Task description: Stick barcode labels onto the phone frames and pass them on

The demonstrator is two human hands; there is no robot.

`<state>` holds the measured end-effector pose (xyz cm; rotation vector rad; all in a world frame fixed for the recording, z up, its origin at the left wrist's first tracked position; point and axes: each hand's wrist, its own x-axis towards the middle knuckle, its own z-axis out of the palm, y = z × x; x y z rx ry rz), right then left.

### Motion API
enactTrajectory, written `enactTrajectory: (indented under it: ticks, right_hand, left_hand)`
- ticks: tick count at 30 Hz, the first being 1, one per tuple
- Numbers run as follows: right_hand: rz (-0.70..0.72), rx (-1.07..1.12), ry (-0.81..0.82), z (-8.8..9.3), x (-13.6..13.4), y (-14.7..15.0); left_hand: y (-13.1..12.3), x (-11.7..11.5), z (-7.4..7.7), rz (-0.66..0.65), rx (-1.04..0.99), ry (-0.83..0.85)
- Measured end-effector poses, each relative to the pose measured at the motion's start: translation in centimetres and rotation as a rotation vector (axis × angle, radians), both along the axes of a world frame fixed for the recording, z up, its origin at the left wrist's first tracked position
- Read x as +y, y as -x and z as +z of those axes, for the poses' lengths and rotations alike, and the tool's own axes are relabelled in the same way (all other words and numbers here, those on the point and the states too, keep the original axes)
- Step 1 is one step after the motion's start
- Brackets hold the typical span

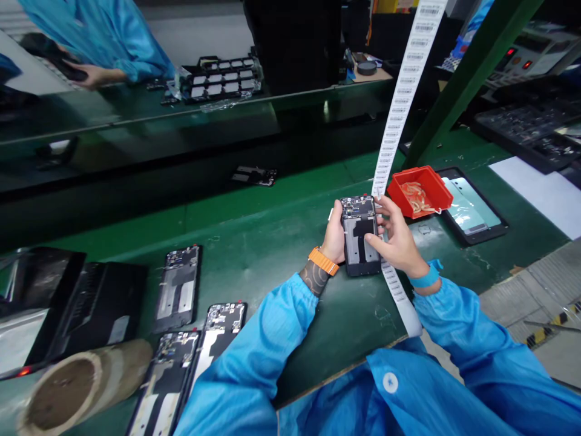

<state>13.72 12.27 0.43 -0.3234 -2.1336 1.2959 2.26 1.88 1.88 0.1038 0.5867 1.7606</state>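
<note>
An opened phone (363,233) with its circuit board and inner parts showing is held over the green bench. My left hand (334,236) grips its left edge, thumb along the side. At the right edge, my right hand (396,239) has its thumb over the lower inner part and its fingers against the side. A small white tab shows beside my left fingers. Behind the phone runs a long strip of barcode labels (399,112), which hangs from above and continues down to the bench's front edge.
More opened phones (178,287) lie to the left, near a cardboard tube (97,381) and a black device (102,303). A red bin (422,189) of small pale pieces stands right, beside a black tray (474,206). Another opened phone (255,175) lies farther back. Across the bench, a person's hand (95,75) holds a dark object.
</note>
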Motion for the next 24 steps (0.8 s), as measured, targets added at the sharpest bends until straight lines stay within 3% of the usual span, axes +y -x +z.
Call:
enactTrajectory:
  ticks: [6, 18, 24]
  right_hand:
    - [0.031, -0.049, 0.151, -0.22, 0.40, 0.10]
    - [-0.093, 0.091, 0.175, -0.18, 0.23, 0.67]
    - [-0.053, 0.068, 0.160, -0.53, 0.56, 0.55]
  left_hand:
    - [-0.54, 0.09, 0.01, -0.024, -0.009, 0.018]
    - [-0.59, 0.31, -0.16, -0.020, -0.030, 0.048]
    - [-0.49, 0.29, -0.27, -0.009, 0.037, 0.075]
